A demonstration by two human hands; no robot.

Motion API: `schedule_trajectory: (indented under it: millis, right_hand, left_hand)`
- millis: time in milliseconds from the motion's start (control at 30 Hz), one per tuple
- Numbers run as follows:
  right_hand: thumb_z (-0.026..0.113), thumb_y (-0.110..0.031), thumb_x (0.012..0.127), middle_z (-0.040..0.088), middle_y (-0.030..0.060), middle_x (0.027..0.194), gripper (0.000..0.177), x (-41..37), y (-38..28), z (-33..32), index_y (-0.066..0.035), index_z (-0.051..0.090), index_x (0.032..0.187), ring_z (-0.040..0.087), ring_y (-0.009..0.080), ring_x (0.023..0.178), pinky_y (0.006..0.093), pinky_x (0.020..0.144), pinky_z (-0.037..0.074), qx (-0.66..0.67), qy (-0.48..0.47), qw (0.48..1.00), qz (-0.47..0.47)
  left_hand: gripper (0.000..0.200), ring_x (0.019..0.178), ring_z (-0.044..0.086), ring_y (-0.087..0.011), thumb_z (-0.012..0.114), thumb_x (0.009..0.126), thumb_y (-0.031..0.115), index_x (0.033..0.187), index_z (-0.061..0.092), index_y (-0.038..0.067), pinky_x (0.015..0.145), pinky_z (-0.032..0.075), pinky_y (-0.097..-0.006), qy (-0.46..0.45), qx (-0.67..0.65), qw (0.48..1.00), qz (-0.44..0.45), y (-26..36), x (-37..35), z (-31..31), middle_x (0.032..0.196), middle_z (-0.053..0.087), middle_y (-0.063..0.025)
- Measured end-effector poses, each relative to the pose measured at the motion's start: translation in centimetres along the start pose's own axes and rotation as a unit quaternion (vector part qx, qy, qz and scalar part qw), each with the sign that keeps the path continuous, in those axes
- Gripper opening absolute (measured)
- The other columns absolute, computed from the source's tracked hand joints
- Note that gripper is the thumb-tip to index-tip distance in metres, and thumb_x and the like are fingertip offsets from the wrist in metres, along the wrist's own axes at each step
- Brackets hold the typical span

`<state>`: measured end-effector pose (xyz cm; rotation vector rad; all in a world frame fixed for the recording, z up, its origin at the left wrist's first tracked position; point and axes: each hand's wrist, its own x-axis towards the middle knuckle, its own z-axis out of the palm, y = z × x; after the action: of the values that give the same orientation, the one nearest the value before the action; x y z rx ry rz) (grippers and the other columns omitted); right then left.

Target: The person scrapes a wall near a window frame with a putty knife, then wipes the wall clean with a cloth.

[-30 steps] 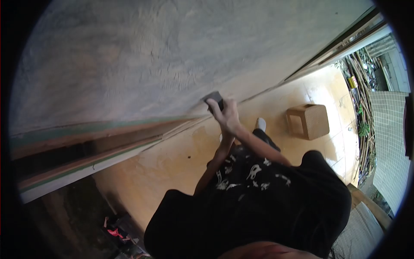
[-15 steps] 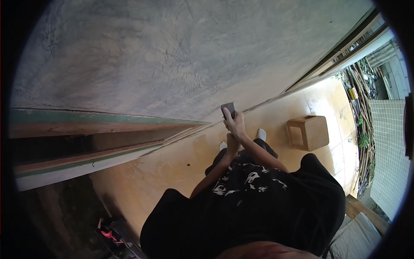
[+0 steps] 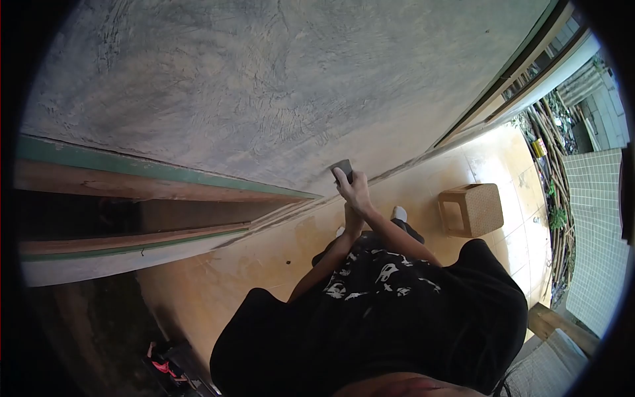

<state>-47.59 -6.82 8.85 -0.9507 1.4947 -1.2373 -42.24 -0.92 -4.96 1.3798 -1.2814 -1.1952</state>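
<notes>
A dark grey rectangular block (image 3: 343, 168) is gripped in my right hand (image 3: 357, 190), with the thumb laid along its near side. Right behind the block is the grey plastered wall (image 3: 258, 86), low down near the floor. My left hand (image 3: 352, 216) is tucked close by the right wrist. Its fingers are mostly hidden there, so I cannot tell if they hold anything. Both forearms reach forward from my black shirt (image 3: 370, 317).
A brown woven-pattern stool (image 3: 483, 208) stands on the tiled floor (image 3: 264, 268) to the right. A green-edged opening (image 3: 165, 180) lies left. My feet are below my hands. Beyond the floor edge are piled sticks (image 3: 559, 198) and a pale checked sheet (image 3: 598, 225).
My right hand and the block have shifted slightly left along the wall, and the block has tilted. The left hand has moved left with them. My view has turned a little.
</notes>
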Motion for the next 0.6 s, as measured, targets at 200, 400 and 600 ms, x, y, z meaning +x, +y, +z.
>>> schedule_trajectory:
  millis: [200, 400, 600]
  right_hand:
    - [0.06, -0.034, 0.092, 0.052, 0.0035, 0.051, 0.046, -0.3, -3.1, -0.1, 0.001, 0.057, 0.062, 0.047, 0.0091, 0.041, 0.0269, 0.04, 0.036, 0.004, 0.016, 0.996, -0.092]
    - [0.061, -0.034, 0.092, 0.05, 0.0015, 0.05, 0.044, -0.6, -1.2, -0.3, 0.001, 0.057, 0.067, 0.045, 0.0082, 0.04, 0.0262, 0.039, 0.033, 0.023, 0.026, 0.999, -0.01]
    - [0.062, -0.038, 0.09, 0.05, 0.0017, 0.048, 0.047, 0.2, 3.6, 0.7, 0.0, 0.058, 0.062, 0.045, 0.0081, 0.04, 0.0261, 0.039, 0.033, 0.042, 0.027, 0.998, 0.031]
  left_hand:
    - [0.021, 0.081, 0.066, -0.0274, 0.062, 0.085, 0.016, 0.095, 0.06, -0.002, 0.063, 0.046, -0.0403, -0.016, -0.015, 1.0, -0.007, 3.3, 0.3, -0.6, 0.086, 0.066, -0.0192]
    - [0.019, 0.069, 0.066, -0.0242, 0.062, 0.083, 0.017, 0.086, 0.061, -0.001, 0.057, 0.045, -0.0399, -0.089, 0.089, 0.992, 0.013, 3.5, -1.2, -1.3, 0.069, 0.065, -0.0159]
    - [0.032, 0.09, 0.059, -0.0213, 0.064, 0.086, 0.02, 0.11, 0.056, 0.002, 0.073, 0.045, -0.0385, -0.112, 0.041, 0.99, -0.071, 1.8, 0.7, -1.3, 0.099, 0.062, -0.0115]
